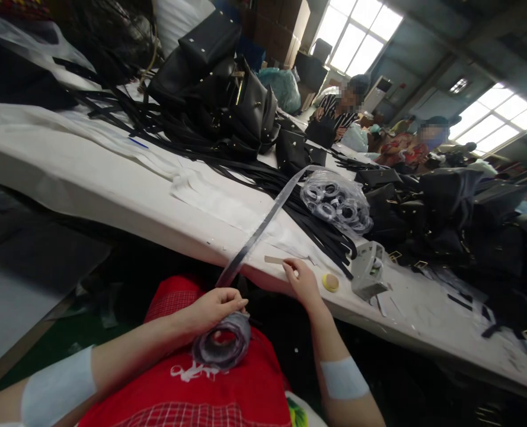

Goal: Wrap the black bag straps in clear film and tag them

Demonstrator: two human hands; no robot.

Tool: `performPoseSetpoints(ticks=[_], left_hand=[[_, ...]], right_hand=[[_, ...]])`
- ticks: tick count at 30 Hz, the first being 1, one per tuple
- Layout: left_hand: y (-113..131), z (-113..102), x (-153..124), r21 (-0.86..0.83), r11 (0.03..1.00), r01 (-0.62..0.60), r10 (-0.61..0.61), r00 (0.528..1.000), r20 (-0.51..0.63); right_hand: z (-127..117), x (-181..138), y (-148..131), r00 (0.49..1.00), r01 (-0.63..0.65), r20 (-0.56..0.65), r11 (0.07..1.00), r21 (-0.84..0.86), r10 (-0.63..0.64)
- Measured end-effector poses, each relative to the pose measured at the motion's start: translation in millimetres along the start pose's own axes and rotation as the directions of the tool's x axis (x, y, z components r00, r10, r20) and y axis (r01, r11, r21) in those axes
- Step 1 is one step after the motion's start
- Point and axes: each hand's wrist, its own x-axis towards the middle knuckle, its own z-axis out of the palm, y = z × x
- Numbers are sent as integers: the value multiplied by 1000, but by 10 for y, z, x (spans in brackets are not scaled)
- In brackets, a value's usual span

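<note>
Two bare hands at the near edge of a long white bench (89, 193). The left hand (223, 308) has its grip closed at the top edge of a roll of greyish plastic strip (223, 344), which sits over the lap of a red apron (254, 388). A long translucent band (263, 225) slants across the bench and drops behind that same hand; can't tell if it joins the roll.

Right hand (303, 283) is over the near edge, thumb and finger pinched on a short tan strip (273, 260) pointing left. Just right of it there's a little yellow roll (330, 282), then a grey tape dispenser (370, 271). Farther back you've got a clear bag of ring-shaped coils (335, 201) beside a bundle of black straps (323, 237). Far left of those, a heap of black handbags (249, 110), plus a blue pen (137, 143) lying nearer. Couple of co-workers (339, 112) on the far side, one in stripes, one in red.
</note>
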Motion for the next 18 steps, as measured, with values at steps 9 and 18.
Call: performPoseSetpoints(ticks=[9, 18], left_hand=[[212, -9, -153, 33, 998, -60, 61, 998, -34], [221, 37, -50, 51, 997, -57, 57, 998, -7]], right_hand=[[124, 179, 601, 977, 124, -111, 908, -400, -182], [264, 126, 481, 970, 127, -97, 803, -582, -224]])
